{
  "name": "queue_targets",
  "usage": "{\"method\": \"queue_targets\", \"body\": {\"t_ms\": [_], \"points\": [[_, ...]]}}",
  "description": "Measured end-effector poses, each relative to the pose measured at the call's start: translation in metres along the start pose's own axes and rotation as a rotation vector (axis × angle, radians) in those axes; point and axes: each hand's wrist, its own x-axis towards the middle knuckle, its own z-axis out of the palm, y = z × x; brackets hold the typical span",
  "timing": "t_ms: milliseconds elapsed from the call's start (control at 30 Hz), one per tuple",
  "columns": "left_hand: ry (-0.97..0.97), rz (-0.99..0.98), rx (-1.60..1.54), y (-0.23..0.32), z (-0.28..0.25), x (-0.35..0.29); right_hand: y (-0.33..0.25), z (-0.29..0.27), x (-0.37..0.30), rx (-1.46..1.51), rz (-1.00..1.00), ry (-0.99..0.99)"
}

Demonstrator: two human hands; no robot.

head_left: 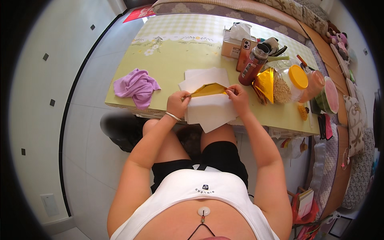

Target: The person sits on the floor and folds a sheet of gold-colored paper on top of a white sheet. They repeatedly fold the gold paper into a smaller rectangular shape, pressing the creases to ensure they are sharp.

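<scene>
Bright daylight, sharp centre, fisheye bending, dark vignette corners.

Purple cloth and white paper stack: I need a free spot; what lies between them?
Head view: only bare green tablecloth between crumpled purple cloth and white paper stack.

I see a brown bottle [253, 64] with a red label standing far across the surface. Beside it a clear jar [289, 84] with an orange lid lies on its side. A tan tissue box [233, 45] stands behind, by a phone [244, 54] showing its back.
</scene>
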Motion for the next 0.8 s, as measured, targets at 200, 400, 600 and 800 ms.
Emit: {"method": "queue_targets", "body": {"t_ms": [200, 400, 600, 800], "points": [[0.044, -0.503, -0.799, 0.007, -0.005, 0.011, -0.013, 0.012, -0.02, 0.388, 0.008, 0.102], [0.07, -0.498, -0.843, 0.006, -0.004, 0.008, -0.032, 0.013, -0.039, 0.426, 0.06, 0.124], [0.09, -0.408, -0.874, 0.008, -0.004, 0.004, -0.038, 0.009, -0.051, 0.455, 0.115, 0.117], [-0.036, -0.384, -0.834, 0.02, -0.014, 0.001, -0.047, -0.013, -0.059, 0.414, 0.404, -0.024]]}}
